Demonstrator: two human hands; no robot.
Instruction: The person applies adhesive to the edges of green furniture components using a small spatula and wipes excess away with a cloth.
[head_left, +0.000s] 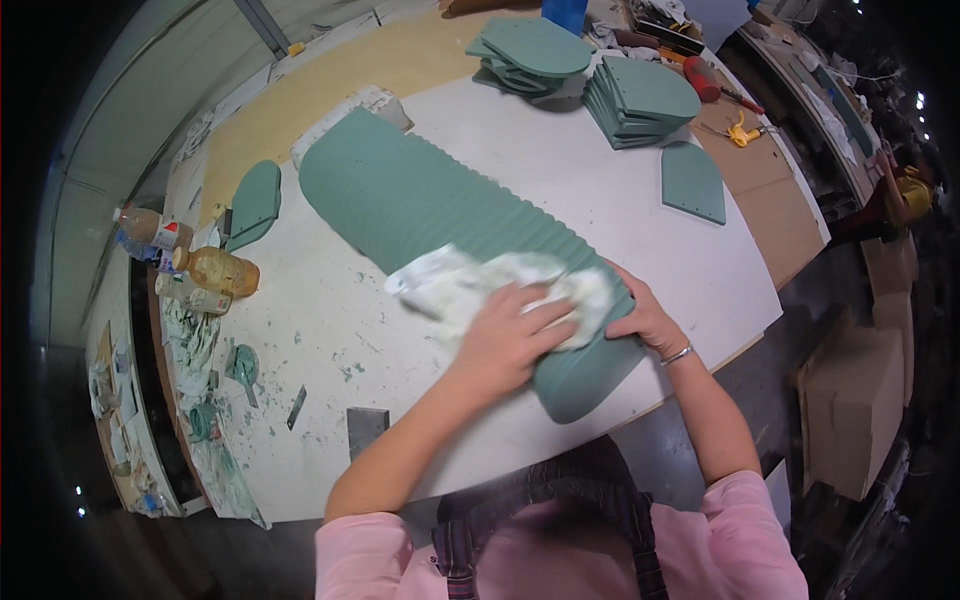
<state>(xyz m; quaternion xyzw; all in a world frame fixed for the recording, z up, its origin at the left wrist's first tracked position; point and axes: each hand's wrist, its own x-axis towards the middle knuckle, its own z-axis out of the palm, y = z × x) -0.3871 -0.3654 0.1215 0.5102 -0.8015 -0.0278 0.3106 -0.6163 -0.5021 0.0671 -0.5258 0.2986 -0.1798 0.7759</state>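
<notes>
A long row of green round-ended boards (430,190), stood on edge and packed face to face, runs slantwise across the white table. My left hand (510,335) presses a crumpled white cloth (445,285) onto the boards near the row's near end; the cloth is blurred. Its fingers are bent over the cloth. Against the right side of the same end, my right hand (645,318) grips the boards, thumb toward the top and fingers along their edges. Part of the row lies hidden under the cloth. A wrapped whitish block (385,103) touches the row's far end.
Stacks of green boards (645,90) stand at the back, with single boards (692,180) lying right and left. Bottles (222,271) lie at the left edge near a scraper (297,408) and a grey metal block (367,432). Yellow-handled tool (742,131) and cardboard boxes (855,410) are right; another person works beyond.
</notes>
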